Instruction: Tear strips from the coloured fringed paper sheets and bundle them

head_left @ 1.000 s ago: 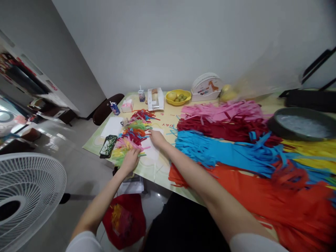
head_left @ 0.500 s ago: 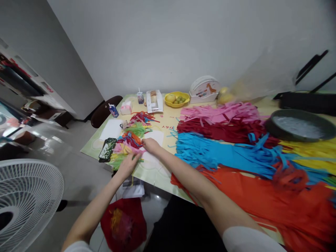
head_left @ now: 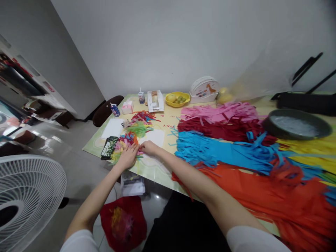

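Several bundles of coloured strips (head_left: 138, 130) lie on the left part of the table, in green, red, blue, orange, pink and yellow. My left hand (head_left: 128, 156) rests flat on the nearest bundle, palm down with its fingers stretched out. Just right of it, my right hand (head_left: 148, 148) pinches the strip ends of that bundle, thumb and fingers together. The fingertips hide which strips it grips. White paper (head_left: 156, 137) lies beside the bundles, and a phone with a patterned case (head_left: 109, 147) sits left of my left hand.
Large fringed sheets in pink (head_left: 220, 112), dark red, blue (head_left: 225, 150) and orange (head_left: 262, 189) cover the table's right. A dark bowl (head_left: 267, 122) stands among them. Behind are a yellow fruit dish (head_left: 168, 101) and drink cartons (head_left: 141, 98). A white fan (head_left: 39, 189) stands at left.
My left hand has moved slightly up and flattened onto the strips. My right hand has shifted slightly down and left, staying at the strip ends. The view has moved a little.
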`<state>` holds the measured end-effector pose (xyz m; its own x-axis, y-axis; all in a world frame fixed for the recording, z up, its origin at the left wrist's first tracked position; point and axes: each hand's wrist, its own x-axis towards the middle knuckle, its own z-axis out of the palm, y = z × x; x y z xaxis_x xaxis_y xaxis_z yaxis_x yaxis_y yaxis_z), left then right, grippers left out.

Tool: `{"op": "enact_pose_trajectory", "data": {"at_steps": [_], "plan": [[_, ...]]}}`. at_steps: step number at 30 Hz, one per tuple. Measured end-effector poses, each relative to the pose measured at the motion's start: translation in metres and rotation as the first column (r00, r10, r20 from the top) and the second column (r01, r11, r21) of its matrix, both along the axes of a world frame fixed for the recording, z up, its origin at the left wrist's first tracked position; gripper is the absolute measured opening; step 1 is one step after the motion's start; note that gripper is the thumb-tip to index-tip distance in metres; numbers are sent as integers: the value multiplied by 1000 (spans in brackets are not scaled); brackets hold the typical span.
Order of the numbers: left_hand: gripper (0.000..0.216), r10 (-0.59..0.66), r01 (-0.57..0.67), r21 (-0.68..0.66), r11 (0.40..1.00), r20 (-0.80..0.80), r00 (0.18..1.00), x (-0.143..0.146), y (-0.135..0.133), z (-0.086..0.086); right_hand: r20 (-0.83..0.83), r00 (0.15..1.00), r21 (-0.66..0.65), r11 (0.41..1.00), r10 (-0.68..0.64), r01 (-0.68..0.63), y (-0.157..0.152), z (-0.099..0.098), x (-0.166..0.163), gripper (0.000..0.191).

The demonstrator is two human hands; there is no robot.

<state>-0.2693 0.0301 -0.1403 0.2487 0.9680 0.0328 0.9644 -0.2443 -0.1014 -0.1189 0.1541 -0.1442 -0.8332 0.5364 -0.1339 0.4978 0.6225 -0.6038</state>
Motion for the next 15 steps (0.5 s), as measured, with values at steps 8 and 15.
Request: {"op": "enact_pose_trajectory", "data": {"at_steps": [8,15], "plan": [[38,23,-20,-23,1000,133,991,-3,8,4,-87,978,-62,981,-187,183,4,13,38,26],[37,198,-268,102,958,441,875,-5,21,28,-269,875,-113,915,-403,387,-16,27,106,24]]}}
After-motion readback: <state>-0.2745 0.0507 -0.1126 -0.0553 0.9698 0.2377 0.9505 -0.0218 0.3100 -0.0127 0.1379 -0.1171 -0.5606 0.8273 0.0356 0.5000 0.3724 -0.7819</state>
